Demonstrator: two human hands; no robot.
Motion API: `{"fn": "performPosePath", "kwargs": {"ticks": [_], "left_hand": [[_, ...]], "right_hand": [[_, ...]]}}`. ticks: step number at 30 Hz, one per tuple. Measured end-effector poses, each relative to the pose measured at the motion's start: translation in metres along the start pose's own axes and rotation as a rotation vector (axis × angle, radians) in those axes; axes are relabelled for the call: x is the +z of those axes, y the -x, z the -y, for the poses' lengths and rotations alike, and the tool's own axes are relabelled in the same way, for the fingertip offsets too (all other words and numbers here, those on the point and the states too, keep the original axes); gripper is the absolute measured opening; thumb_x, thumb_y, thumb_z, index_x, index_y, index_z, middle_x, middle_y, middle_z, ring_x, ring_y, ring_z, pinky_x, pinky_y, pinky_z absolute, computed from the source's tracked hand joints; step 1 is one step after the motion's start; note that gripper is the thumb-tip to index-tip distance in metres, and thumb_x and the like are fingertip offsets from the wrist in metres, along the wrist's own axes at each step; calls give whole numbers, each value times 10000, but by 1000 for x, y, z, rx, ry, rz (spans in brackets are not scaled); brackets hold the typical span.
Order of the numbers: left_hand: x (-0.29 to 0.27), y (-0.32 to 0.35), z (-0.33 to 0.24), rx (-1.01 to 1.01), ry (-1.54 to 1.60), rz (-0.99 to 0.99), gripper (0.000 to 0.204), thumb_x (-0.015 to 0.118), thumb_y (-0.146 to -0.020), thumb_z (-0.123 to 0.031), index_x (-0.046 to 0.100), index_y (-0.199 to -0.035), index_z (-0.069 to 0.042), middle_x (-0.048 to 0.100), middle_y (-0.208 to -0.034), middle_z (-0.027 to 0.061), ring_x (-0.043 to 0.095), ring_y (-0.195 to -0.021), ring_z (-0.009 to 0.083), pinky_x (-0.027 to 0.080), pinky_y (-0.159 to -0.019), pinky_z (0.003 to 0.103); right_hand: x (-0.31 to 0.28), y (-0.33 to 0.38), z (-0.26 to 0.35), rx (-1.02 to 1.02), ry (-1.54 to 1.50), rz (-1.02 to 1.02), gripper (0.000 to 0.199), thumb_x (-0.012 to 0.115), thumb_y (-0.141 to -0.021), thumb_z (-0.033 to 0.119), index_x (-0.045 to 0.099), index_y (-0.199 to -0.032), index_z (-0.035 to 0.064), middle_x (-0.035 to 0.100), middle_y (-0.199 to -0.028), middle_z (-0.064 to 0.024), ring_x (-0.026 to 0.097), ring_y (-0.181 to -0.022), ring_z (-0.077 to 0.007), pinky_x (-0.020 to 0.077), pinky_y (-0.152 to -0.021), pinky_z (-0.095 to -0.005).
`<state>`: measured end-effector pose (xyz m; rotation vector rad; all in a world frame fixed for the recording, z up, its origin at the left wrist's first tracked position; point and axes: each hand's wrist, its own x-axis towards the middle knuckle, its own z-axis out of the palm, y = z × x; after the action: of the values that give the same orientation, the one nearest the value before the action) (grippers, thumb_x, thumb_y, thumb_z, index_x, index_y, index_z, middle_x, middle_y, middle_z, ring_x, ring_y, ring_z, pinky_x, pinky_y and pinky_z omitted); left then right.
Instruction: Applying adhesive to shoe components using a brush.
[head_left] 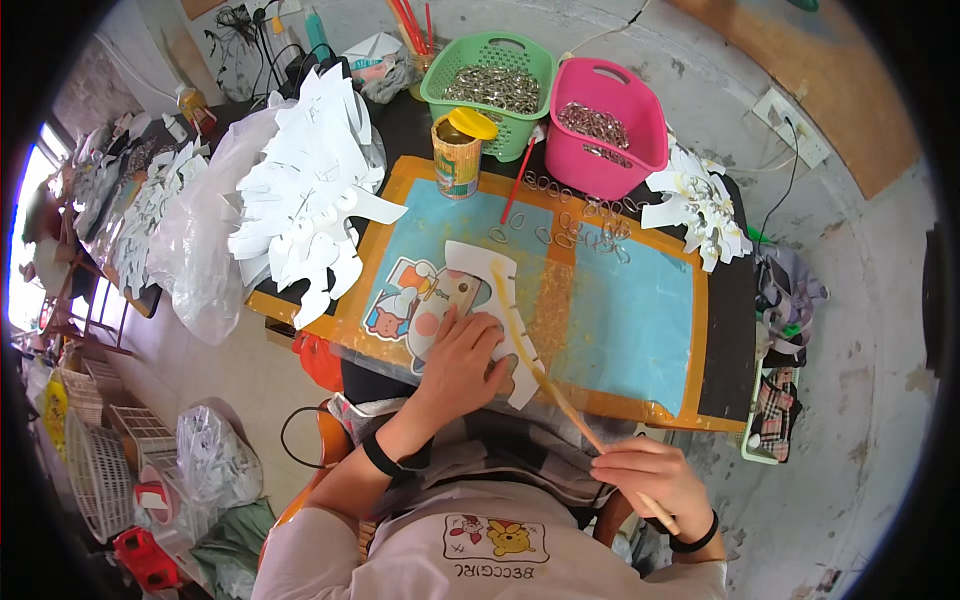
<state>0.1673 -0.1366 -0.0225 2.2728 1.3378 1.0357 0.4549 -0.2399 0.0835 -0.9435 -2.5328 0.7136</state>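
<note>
On the tabletop [640, 330], covered by a blue, orange-bordered mat beside a cracked grey wall, I see my left hand [462, 358] spread flat, pressing a white cut-out card [478, 272] near the mat's front edge, while my right hand [650, 478] pinches a long yellowish stick [535, 365] laid across it.

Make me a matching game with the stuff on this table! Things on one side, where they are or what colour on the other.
Things:
1. green basket
2. pink basket
3. long stick
4. white paper cut-out

Matches:
A. held in the right hand
B. pressed flat under the left hand
C. at the far edge, left of the other basket
D. beside the loose metal rings

Pairs: 1-C, 2-D, 3-A, 4-B
</note>
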Motion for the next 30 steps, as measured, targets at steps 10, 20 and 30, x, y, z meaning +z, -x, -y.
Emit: {"fn": "performPosePath", "kwargs": {"ticks": [10,20,30], "left_hand": [[3,1,2,12,-2,-6,285,718,-733,-96,580,-979,-59,591,-1087,80,573,-1086,317,360,-1060,559],[-5,1,-4,22,-46,44,548,838,-629,-329,583,-1017,-38,557,-1154,94,557,-1105,312,332,-1074,561],[-4,2,-2,-4,-63,65,652,871,-577,-390,579,-1037,-30,544,-1182,100,552,-1116,311,298,-1099,571]], "right_hand": [[11,14,-29,305,-255,-703,188,708,-807,71,713,-942,-60,681,-901,-177,689,-746,-230,559,-632,-292],[22,9,-49,377,-514,-690,120,672,-832,28,704,-892,-70,704,-871,-186,682,-737,-221,547,-652,-297],[19,17,-57,345,-465,-717,134,670,-816,76,715,-827,-50,707,-804,-158,657,-667,-203,502,-598,-280]]}}
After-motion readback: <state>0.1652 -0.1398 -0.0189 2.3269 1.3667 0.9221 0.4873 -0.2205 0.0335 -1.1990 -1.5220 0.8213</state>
